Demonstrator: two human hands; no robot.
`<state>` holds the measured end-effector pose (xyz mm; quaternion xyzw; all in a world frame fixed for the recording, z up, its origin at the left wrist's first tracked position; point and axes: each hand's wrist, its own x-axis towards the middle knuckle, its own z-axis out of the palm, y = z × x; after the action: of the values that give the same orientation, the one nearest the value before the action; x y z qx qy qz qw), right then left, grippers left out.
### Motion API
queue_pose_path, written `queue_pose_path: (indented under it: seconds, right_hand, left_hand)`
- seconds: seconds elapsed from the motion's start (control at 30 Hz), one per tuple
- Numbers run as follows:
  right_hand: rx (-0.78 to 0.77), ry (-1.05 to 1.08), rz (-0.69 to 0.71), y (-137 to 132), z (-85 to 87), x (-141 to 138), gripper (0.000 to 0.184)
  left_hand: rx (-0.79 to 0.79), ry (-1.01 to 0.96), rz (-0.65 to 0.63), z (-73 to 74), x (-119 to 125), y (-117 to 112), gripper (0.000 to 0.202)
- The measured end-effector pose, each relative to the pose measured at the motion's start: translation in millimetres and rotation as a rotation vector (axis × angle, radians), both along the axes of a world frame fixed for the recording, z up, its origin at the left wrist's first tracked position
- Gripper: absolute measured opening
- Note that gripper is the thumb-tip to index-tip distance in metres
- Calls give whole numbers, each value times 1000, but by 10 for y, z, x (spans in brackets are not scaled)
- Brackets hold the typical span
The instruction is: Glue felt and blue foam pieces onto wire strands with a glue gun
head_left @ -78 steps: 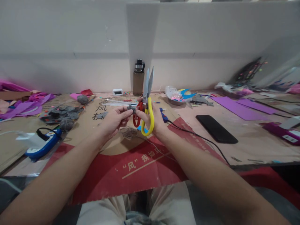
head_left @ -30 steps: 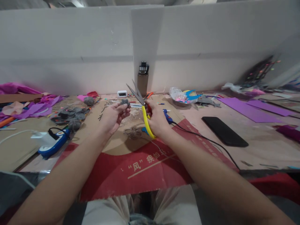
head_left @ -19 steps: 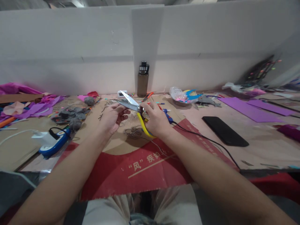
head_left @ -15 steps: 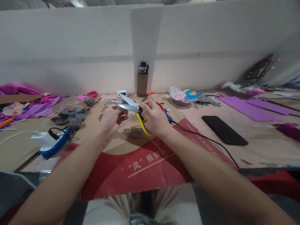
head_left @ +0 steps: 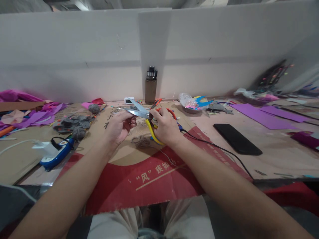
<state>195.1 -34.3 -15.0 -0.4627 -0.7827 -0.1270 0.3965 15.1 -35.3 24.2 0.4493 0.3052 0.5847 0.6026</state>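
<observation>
In my right hand is a pair of scissors with one yellow and one red-orange handle loop. Its blades stand apart and point left. My left hand is at the blades, its thumb and forefinger pressed together and its other fingers curled. What it pinches, if anything, is too small to make out. Below both hands, a loose coil of thin grey-brown cord lies on a flattened cardboard sheet with a red printed front. A blue tool with a black cable is partly hidden behind my right hand.
A bottle stands by the wall. To the right are a black phone, purple sheets and a bowl of small parts. On the left lie a blue power strip, grey scraps and pink and purple material.
The fingers of my left hand have curled in a little more. The scissors' blades stay apart, and the whole view has shifted slightly.
</observation>
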Motion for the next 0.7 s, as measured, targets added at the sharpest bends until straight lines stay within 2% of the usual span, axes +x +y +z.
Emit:
queue_pose_path:
  seconds: [0.33,0.7]
  right_hand:
    - [-7,-71,-43,13,-5,7,42]
    - [-16,-112,-94,-3,19,7,38]
  left_hand:
    - [27,-52,-5,-38,-5,16,5]
    - [47,-13,17,-26,-9,5,6]
